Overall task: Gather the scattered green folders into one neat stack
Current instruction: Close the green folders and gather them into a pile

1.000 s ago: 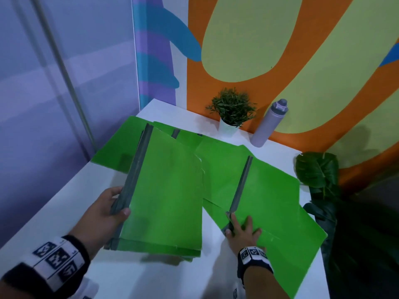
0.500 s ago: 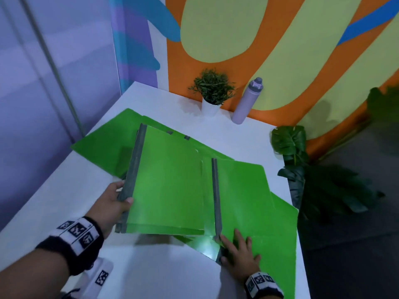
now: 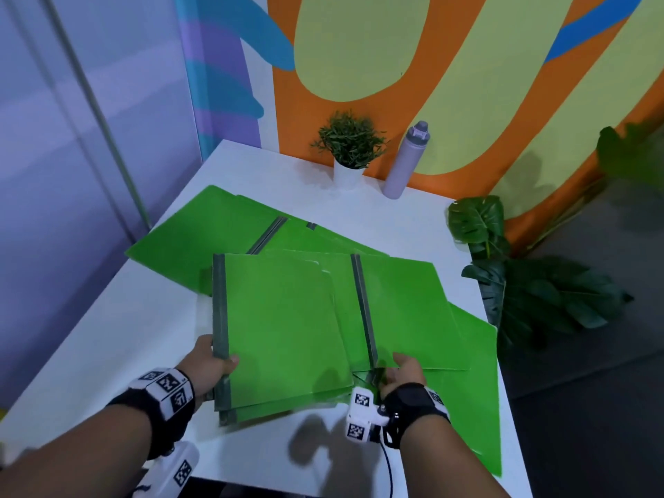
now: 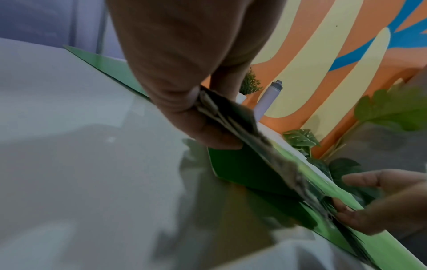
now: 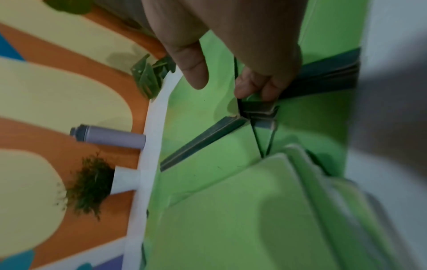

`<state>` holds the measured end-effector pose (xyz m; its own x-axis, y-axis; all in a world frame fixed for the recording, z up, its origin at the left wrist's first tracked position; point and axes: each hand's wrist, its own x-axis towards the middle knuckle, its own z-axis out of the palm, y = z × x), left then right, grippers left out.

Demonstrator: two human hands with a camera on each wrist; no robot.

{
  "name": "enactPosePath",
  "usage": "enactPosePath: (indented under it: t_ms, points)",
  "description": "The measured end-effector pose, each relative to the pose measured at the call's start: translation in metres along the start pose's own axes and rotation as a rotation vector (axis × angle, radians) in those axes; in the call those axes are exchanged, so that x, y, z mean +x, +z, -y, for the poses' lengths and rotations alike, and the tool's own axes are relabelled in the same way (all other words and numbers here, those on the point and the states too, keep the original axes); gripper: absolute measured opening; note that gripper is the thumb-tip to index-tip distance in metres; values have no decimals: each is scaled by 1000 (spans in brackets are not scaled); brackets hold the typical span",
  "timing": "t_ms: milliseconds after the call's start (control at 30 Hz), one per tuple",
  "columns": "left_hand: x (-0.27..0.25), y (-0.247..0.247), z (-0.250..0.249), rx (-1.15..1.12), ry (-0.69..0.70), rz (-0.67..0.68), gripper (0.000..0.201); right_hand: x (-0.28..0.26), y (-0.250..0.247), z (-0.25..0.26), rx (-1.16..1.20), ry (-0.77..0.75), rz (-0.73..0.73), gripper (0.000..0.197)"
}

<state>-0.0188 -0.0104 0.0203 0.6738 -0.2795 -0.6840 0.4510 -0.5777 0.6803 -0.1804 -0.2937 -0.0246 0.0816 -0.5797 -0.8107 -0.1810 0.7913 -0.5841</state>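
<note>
On the white table, the left hand clamps the gathered stack by its spine. The left wrist view confirms that pinch. The right wrist view (blurry) suggests the right hand pinches the next folder — slide it leftward, spines aligned.

This looks like a bright office or studio corner, not a home. A plain white table stands against a wall mural of big orange, yellow-green, blue and purple shapes, with a pale partition wall on the left. Green folders with grey spines lie spread over the tabletop. At the back stand 1 small potted plant and 1 lilac bottle; large-leaved plants sit beside the table on a dark floor.
</note>
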Motion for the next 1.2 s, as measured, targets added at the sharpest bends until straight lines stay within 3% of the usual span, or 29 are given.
enactPosePath:
  t_ms: [167, 300, 433, 567, 733, 933, 1033, 1133, 1200]
  points:
    - [3, -8, -9, -40, 77, -38, 37, -33, 15, 22, 220, 56, 199, 44]
    - [9, -25, -24, -215, 131, -162, 38, -64, 25, 56, 327, -68, 347, 56]
    - [11, -38, -41, -326, 227, -294, 40, -91, 41, 84, 350, -229, 451, 55]
    - [2, -26, -58, -436, 320, -184, 46, -117, 66, 78, 151, -355, 579, 89]
    - [-8, 2, -65, -528, 350, -36, 41, -121, 81, 22, -194, -402, 549, 114]
    - [-2, 22, -59, -533, 258, -36, 86, -91, 64, -16, -426, -278, 650, 103]
    - [1, 26, -62, -465, 254, -41, 85, -94, 57, -17, -690, -258, 658, 93]
    - [1, 26, -66, -413, 270, 30, 71, -80, 53, -1, -899, -454, 416, 89]
    - [1, 26, -67, -362, 292, 126, 55, -69, 48, 18, -875, -552, 287, 92]
